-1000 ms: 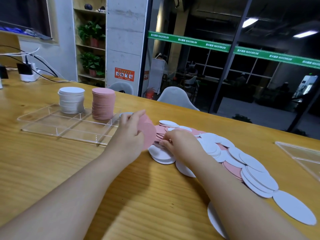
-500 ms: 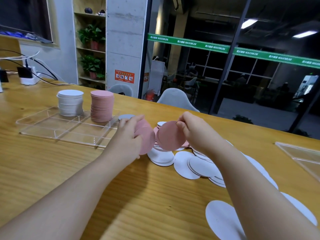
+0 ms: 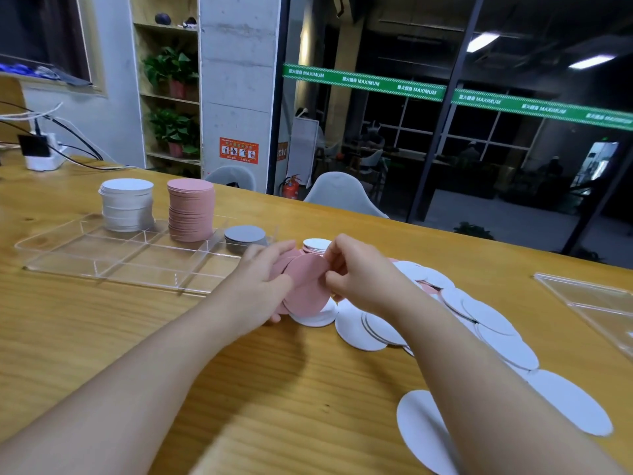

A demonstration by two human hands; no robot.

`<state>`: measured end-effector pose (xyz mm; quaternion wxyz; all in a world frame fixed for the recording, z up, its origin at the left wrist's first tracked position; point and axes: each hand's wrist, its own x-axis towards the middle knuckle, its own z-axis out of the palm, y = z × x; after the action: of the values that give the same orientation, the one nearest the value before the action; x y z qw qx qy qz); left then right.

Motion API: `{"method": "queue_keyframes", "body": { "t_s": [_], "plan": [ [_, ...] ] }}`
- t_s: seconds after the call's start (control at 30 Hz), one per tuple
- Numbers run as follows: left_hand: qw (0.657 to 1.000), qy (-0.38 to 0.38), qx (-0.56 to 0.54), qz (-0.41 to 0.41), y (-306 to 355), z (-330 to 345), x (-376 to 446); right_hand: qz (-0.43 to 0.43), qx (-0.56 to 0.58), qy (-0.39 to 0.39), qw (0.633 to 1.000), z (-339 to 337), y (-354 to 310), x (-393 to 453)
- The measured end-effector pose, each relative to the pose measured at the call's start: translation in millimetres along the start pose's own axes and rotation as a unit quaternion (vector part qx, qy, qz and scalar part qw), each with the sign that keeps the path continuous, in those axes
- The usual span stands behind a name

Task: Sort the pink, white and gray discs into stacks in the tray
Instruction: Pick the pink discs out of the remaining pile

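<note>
- The left hand (image 3: 260, 286) holds a small fan of pink discs (image 3: 306, 286) on edge, fingers curled round their left rim; at least 2 overlapping discs show, the exact count hidden behind the front one.
- The right hand (image 3: 359, 272) pinches the right rim of the front pink disc between thumb and fingertips, so both hands meet on the same bunch, just above the table (image 3: 171, 354).
- Directly under the hands lies a white disc; the loose pile of white and pink discs (image 3: 479, 317) spreads from there to the right and toward the viewer, beneath the right forearm.
- The clear tray (image 3: 102, 265) lies to the left and slightly farther away, with its near right corner just beside the left hand.
- In the tray's far row stand 3 stacks: a tall white stack (image 3: 126, 207) leftmost, a tall pink stack (image 3: 190, 210) in the middle, and a very low gray stack (image 3: 245, 236) rightmost.
- The pink stack is up and to the left of the held discs, with the gray stack between it and the hands. The left hand is the nearer one, so it seems the natural carrier; the discs would have to be tipped flat to land on top.
</note>
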<state>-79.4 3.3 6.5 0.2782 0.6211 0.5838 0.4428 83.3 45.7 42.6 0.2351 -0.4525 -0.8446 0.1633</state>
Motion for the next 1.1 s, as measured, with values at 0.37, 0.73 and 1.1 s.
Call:
{"method": "queue_keyframes", "body": {
  "t_s": [0.37, 0.73, 1.1],
  "plan": [
    [0.988, 0.125, -0.01, 0.087, -7, -5, 7, 0.009, 0.095, 0.123, 0.988, 7, 13, 6],
    [0.978, 0.196, -0.054, 0.051, -11, -4, 10, -0.006, -0.084, 0.014, 0.996, 24, 20, 26],
    [0.976, 0.205, -0.074, 0.027, -10, 1, 8, 0.074, -0.136, -0.048, 0.987, 22, 11, 60]
  ]
}}
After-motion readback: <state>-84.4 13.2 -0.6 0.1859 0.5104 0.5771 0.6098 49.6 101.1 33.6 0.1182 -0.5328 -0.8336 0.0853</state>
